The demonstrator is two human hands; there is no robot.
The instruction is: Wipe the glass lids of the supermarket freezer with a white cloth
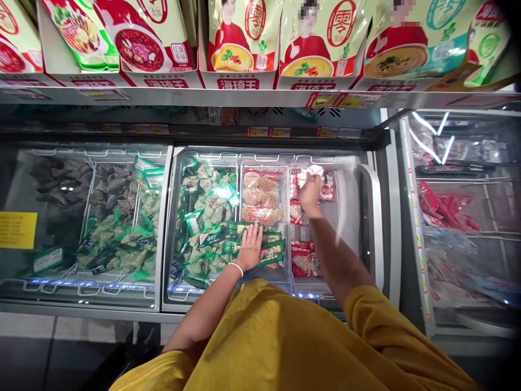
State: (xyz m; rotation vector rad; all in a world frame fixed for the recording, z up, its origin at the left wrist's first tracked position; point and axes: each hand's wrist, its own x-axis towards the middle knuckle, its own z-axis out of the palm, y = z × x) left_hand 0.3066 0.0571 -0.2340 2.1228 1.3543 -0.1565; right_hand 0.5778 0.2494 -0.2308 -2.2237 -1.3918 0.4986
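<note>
My left hand [250,247] lies flat with fingers spread on the glass lid [203,228] of a chest freezer, over green-wrapped frozen packs [207,209]. My right hand [310,191] reaches further back and is closed on a white cloth [311,172], pressed near the lid's far edge above red packs [328,190]. A tray of round flat cakes [260,198] sits under the glass between the two hands. A white band circles my left wrist.
A second freezer lid [85,217] at left covers more green packs and carries a yellow label [18,229]. Another freezer [459,217] stands at right. A shelf [244,98] of bagged food with price tags hangs above.
</note>
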